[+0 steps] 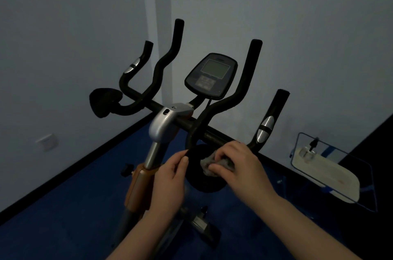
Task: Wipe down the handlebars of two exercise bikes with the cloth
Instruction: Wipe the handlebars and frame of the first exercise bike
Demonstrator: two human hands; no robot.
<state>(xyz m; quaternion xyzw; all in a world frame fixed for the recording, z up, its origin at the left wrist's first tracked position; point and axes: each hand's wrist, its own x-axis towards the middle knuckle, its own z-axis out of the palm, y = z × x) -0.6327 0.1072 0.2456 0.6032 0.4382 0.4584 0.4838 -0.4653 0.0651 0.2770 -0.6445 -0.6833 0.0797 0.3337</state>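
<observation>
An exercise bike's black handlebars [223, 102] fill the middle of the head view, with several upright grips and a console [211, 75] between them. A round black elbow pad [202, 176] sits at the near right end. My right hand [240, 166] presses a crumpled grey cloth [212, 163] onto the top of that pad. My left hand [170, 179] pinches the curved black bar beside the pad's left edge. Only this one bike is in view.
The bike's silver stem [161, 125] and orange frame [136, 185] drop to a blue floor. Grey walls stand behind, with a wall socket [47, 141] low on the left. A white tray-like object in a thin blue wire frame [325, 176] lies at the right.
</observation>
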